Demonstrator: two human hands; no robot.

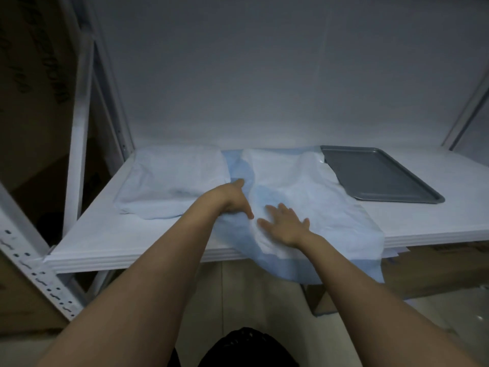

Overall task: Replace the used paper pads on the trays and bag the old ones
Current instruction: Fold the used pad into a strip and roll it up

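A large blue-and-white paper pad (304, 186) lies crumpled across the middle of the white shelf (132, 239), its near edge hanging over the front. My left hand (232, 200) grips a fold of the pad at its left side. My right hand (284, 223) presses flat on the pad with fingers spread. A bare grey metal tray (378, 176) sits at the right, its left edge partly under the pad. Another pale pad (172, 178) covers a raised shape at the left; what is under it is hidden.
White metal shelf uprights (79, 123) stand at the left and far right. A white wall closes the back of the shelf. Cardboard boxes (436, 271) sit under the shelf at the right. A dark object (246, 348) is near my body at the bottom.
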